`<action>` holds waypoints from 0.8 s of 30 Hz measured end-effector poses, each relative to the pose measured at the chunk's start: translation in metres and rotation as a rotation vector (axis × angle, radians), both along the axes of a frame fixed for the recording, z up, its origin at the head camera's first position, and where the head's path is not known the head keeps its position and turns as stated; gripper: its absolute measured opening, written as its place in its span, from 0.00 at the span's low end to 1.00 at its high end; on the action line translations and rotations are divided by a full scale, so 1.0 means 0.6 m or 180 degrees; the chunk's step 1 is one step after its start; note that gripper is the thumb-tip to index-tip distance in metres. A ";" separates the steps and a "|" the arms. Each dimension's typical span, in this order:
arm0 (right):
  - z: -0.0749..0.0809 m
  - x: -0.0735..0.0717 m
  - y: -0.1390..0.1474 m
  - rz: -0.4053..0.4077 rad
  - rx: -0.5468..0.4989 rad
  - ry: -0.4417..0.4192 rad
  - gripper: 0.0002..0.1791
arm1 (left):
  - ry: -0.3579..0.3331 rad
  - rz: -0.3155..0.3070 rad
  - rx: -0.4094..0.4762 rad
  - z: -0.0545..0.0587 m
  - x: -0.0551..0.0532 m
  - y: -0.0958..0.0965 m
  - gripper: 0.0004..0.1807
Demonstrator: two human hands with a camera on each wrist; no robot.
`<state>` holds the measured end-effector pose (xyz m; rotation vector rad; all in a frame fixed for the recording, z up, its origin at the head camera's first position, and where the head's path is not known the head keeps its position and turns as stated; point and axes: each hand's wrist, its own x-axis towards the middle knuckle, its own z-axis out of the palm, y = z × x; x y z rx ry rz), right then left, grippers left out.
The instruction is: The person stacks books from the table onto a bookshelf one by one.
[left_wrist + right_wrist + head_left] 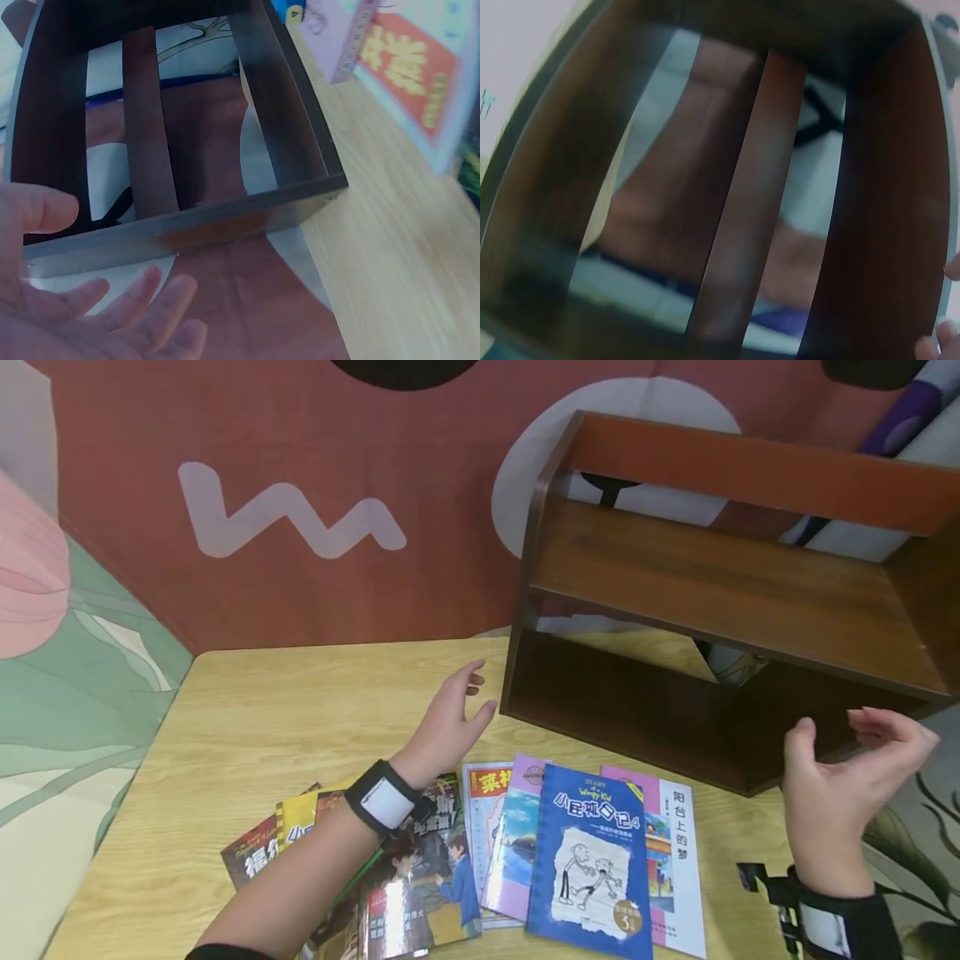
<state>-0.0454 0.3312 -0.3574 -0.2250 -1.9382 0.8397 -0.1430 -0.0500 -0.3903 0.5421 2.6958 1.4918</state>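
Note:
A dark brown wooden desk shelf [720, 585] with two levels and a back rail stands at the right rear of the table. My left hand [453, 718] is just beside the shelf's lower left corner, fingers loosely bent and thumb apart, holding nothing. In the left wrist view, that hand [112, 300] spreads near the shelf's side panel [217, 225]. My right hand [851, 785] is raised in front of the shelf's right end, thumb and fingers apart with nothing between them. Only its fingertips [949, 341] show at the right wrist view's edge.
Below the shelf lie a blue Diary of a Wimpy Kid book [588, 860], a pink-and-white book [678, 860] and a purple book [517, 843]. Several more books [423, 885] overlap to the left, partly under my left forearm. A patterned cloth [300, 510] hangs behind the wooden table [180, 777].

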 end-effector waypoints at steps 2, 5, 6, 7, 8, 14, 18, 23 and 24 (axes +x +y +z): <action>-0.002 0.004 0.019 -0.0221 -0.0067 0.0044 0.18 | -0.0018 0.0022 0.0127 0.001 -0.017 0.015 0.37; -0.011 0.003 0.045 -0.0444 -0.0286 -0.0021 0.21 | -0.0050 0.0094 0.0214 -0.003 -0.045 0.036 0.39; -0.014 0.001 0.053 -0.0434 -0.0427 -0.0055 0.22 | -0.0077 0.0117 0.0244 -0.004 -0.053 0.042 0.40; -0.017 -0.002 0.059 -0.0411 -0.0622 -0.0086 0.23 | -0.0103 0.0136 0.0281 -0.006 -0.062 0.048 0.40; -0.020 -0.006 0.064 -0.0408 -0.0814 -0.0160 0.24 | -0.0116 0.0147 0.0314 -0.008 -0.070 0.053 0.40; -0.032 -0.033 0.079 0.0021 -0.2274 -0.0651 0.35 | -0.0266 0.0146 0.0674 -0.015 -0.103 0.083 0.33; -0.043 -0.053 0.078 0.0400 -0.2877 -0.0790 0.36 | -0.0242 0.0303 0.0640 -0.022 -0.114 0.089 0.27; -0.062 -0.070 0.072 0.0378 -0.3054 -0.0642 0.24 | -0.0066 0.0436 0.0522 -0.027 -0.128 0.086 0.19; -0.063 -0.074 0.071 0.0373 -0.3066 -0.0600 0.23 | -0.0048 0.0458 0.0490 -0.026 -0.128 0.084 0.18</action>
